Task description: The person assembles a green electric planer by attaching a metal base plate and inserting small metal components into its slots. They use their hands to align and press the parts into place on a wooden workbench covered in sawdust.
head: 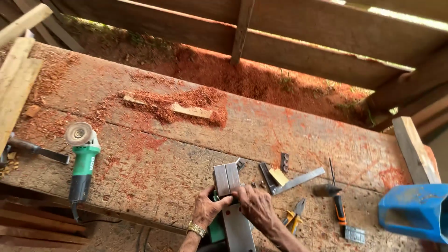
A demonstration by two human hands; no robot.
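Left hand (206, 208): enters from the bottom edge, forearm upright, gold watch on the wrist, fingers bent forward with the thumb stretched right, gripping. Right hand (256, 207): enters from the lower right, forearm slanting up and left, back of hand to the camera, fingers curled down and closed. The two hands sit close together, thumbs nearly meeting.

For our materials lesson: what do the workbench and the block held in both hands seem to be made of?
Workbench: apparently rough unfinished wood; worn planks, scratches and reddish sawdust show. Block, held by the left hand and right hand: probably bare metal, with a dull grey sheen.
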